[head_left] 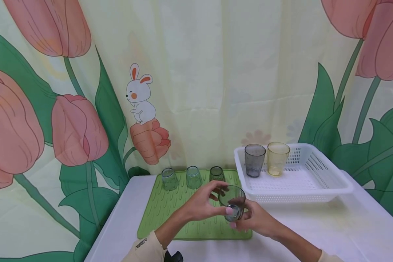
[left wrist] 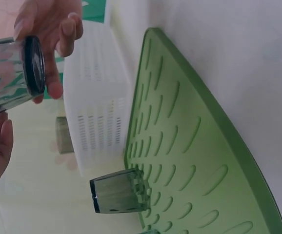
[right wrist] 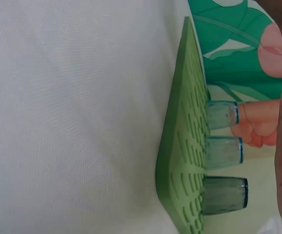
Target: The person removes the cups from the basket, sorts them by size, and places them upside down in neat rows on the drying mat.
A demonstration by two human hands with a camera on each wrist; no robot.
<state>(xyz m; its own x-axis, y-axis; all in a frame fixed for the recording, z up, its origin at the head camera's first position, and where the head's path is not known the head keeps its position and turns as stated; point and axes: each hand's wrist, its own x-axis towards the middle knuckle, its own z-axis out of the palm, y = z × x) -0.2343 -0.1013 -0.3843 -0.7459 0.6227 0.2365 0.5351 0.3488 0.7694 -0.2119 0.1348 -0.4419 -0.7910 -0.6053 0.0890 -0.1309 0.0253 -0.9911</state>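
L hand (head_left: 204,203) & R hand (head_left: 259,220) grip gray cup (head_left: 232,198); 3 cups (head_left: 194,178) on mat (head_left: 158,218) (done, prob.), 2 glasses (head_left: 277,160) in bskt (head_left: 301,191) prob. to go.

3 glasses (head_left: 194,177) on mat (head_left: 175,199), bskt (head_left: 298,193) to R.

White-covered table (head_left: 330,220), ridged green mat (head_left: 173,200), white perforated basket (head_left: 291,192) beside it.
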